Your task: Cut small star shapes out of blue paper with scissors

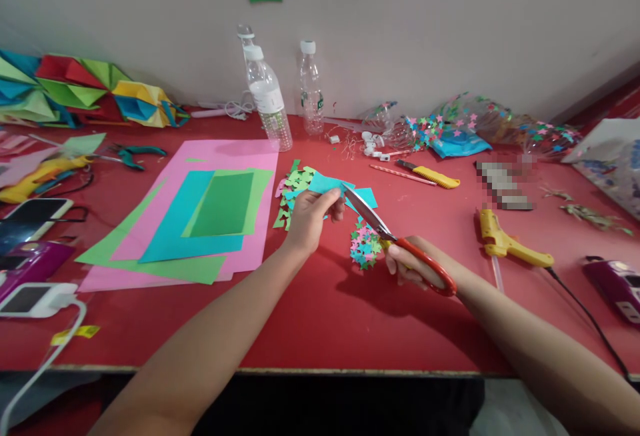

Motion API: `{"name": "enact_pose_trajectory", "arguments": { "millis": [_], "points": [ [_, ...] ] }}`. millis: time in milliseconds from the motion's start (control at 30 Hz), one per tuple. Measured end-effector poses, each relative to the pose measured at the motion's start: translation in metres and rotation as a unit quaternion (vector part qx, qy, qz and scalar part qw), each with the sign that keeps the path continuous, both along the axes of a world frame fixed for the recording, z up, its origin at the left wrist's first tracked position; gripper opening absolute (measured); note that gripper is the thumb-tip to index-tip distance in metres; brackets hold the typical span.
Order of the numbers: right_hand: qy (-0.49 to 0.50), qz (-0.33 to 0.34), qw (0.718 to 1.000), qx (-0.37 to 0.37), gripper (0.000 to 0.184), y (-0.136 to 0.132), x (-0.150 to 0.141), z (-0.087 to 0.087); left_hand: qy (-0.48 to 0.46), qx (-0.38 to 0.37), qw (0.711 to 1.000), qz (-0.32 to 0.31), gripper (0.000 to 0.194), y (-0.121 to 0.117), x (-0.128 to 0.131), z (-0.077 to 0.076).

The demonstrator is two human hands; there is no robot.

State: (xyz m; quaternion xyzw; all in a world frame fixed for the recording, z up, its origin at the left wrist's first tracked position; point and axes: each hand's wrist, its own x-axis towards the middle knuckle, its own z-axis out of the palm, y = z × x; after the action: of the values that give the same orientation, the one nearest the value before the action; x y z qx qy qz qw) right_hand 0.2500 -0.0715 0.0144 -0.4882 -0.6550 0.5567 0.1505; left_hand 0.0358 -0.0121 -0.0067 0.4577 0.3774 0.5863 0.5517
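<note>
My left hand [311,217] pinches a small piece of blue paper [324,185] between thumb and fingers. In my right hand [407,266] is a pair of scissors [367,211] with red handles, its blades pointing up and left, their tips at the blue paper. Whether the blades touch the paper I cannot tell. Below the blades lies a small heap of cut paper stars [365,246] in pink, blue and green. Green and blue paper offcuts [289,201] lie behind my left hand, partly hidden by it.
Stacked coloured sheets [225,204] lie on the left of the red table [300,329]. Plastic bottles [270,106] stand by the wall. A yellow utility knife [435,176] and a yellow glue gun [510,243] with its cord lie to the right. Pliers [135,155] and phones [35,216] are at left.
</note>
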Motion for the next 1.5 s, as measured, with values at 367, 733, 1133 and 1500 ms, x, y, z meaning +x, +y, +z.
{"name": "enact_pose_trajectory", "arguments": {
  "millis": [367,733,1133,1500],
  "points": [
    [0.029,-0.018,0.999,-0.017,0.06,-0.004,-0.004,-0.001,-0.022,-0.009,1.0,-0.005,0.02,-0.006,0.009,-0.002],
    [-0.009,-0.072,0.996,-0.046,0.055,-0.01,-0.012,-0.003,-0.023,-0.016,0.999,-0.026,0.019,-0.009,0.011,-0.001],
    [-0.022,-0.064,0.998,-0.013,0.053,-0.008,-0.011,0.005,-0.014,-0.013,0.999,-0.05,0.02,-0.008,0.007,0.001],
    [-0.049,-0.089,0.994,-0.033,0.053,-0.008,-0.009,0.008,-0.01,-0.007,0.999,-0.052,0.019,-0.006,0.004,0.005]
  ]
}}
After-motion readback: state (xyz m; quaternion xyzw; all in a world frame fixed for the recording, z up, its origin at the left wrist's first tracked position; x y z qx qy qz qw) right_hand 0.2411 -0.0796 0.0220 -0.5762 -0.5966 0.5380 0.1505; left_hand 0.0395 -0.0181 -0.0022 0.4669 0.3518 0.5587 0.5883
